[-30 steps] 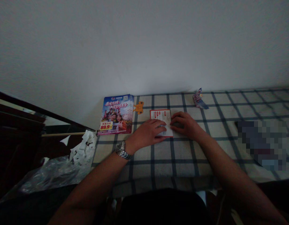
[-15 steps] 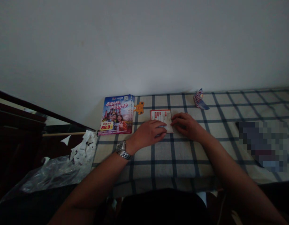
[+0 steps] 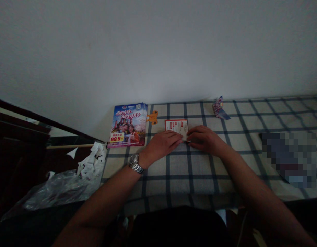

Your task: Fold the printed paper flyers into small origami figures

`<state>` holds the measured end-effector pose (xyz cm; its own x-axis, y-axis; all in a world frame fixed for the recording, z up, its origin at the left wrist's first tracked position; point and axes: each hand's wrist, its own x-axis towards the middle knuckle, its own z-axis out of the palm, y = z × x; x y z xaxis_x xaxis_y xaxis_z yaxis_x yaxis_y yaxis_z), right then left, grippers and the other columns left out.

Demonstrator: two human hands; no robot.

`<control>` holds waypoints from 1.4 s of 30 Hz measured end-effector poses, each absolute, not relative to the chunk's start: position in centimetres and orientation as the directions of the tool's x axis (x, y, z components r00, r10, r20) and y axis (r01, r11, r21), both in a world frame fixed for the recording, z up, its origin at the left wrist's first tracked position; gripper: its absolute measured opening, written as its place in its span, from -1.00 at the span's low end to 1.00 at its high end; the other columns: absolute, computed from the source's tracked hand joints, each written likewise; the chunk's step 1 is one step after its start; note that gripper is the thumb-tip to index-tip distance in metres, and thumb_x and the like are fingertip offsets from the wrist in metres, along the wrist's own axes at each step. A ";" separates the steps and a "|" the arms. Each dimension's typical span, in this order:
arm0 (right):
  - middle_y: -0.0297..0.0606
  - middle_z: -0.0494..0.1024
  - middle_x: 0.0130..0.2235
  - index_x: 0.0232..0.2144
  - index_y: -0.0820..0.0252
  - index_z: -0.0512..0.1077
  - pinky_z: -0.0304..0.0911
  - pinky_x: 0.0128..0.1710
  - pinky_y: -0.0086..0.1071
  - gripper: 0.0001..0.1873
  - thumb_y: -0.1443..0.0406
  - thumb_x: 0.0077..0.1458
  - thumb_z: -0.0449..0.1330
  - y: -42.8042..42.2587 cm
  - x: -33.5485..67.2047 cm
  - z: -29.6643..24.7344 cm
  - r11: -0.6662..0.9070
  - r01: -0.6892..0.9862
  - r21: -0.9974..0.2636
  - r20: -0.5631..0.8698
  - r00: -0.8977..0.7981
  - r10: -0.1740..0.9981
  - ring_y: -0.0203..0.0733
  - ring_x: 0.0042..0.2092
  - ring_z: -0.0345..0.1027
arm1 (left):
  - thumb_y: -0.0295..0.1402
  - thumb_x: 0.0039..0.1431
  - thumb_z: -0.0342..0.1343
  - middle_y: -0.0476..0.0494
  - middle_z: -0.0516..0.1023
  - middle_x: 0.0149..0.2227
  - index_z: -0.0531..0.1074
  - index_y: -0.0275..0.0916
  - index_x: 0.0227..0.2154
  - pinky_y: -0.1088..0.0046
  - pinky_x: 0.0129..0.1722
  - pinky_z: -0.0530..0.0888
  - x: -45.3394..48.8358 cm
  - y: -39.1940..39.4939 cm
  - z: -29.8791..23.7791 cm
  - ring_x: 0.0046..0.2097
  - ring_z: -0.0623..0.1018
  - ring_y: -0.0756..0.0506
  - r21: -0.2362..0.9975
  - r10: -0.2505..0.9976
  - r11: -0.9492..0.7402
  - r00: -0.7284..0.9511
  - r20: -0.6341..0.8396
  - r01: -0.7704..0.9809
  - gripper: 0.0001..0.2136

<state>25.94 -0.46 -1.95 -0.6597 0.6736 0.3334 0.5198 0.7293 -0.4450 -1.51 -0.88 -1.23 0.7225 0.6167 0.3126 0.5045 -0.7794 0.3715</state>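
Observation:
A small white leaflet (image 3: pixel 177 125) with red print and a red border lies on the checked cloth in front of me. My left hand (image 3: pixel 166 144), with a metal watch on its wrist, has its fingers together over the leaflet's near left part. From the right, my right hand (image 3: pixel 205 140) curls its fingertips onto the near right corner. Both sets of fingertips nearly meet at the leaflet's near edge, and they hide most of its lower part. A stack of colourful flyers (image 3: pixel 127 125) sits left of my hands.
An orange bear-shaped cutout (image 3: pixel 152 117) lies right of the flyers. A folded printed paper (image 3: pixel 220 109) stands near the wall. On the right is a pixelated dark object (image 3: pixel 287 159). A plastic bag (image 3: pixel 60 188) with torn white paper (image 3: pixel 93 160) hangs beyond the left edge.
My right hand has shifted slightly left, and the fingertips of both hands have come closer together. Less of the leaflet's near part shows now.

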 end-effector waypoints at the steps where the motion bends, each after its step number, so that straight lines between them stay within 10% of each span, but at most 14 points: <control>1: -0.14 0.61 -0.04 -0.17 0.11 0.57 0.40 -0.01 -0.07 -0.90 0.25 0.27 0.32 -0.4 25.8 -2.0 0.733 0.519 -0.440 0.340 -0.659 0.671 0.01 -0.01 0.50 | -0.24 0.55 -0.05 -0.14 0.65 0.01 0.51 -0.23 0.01 0.27 0.07 0.57 -1.5 -0.9 -1.2 0.04 0.62 -0.11 0.372 0.616 -0.780 0.724 0.311 0.503 -0.73; 42: -0.15 0.64 -0.13 -0.19 0.10 0.56 0.45 -0.05 -0.10 -0.91 0.30 0.33 0.23 -0.7 25.4 -1.6 0.693 0.511 -0.509 0.338 -0.622 0.707 -0.03 -0.08 0.51 | -0.22 0.45 0.10 -0.16 0.58 -0.03 0.52 -0.19 -0.04 0.23 0.03 0.55 -3.2 -0.5 -0.3 0.01 0.56 -0.15 0.360 0.603 -0.791 0.731 0.319 0.495 -0.80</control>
<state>25.37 -0.65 -1.63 -0.6217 0.7066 0.3380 0.5109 0.6929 -0.5089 -3.23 -0.47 -0.32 0.7312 0.6031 0.3187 0.4952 -0.7907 0.3601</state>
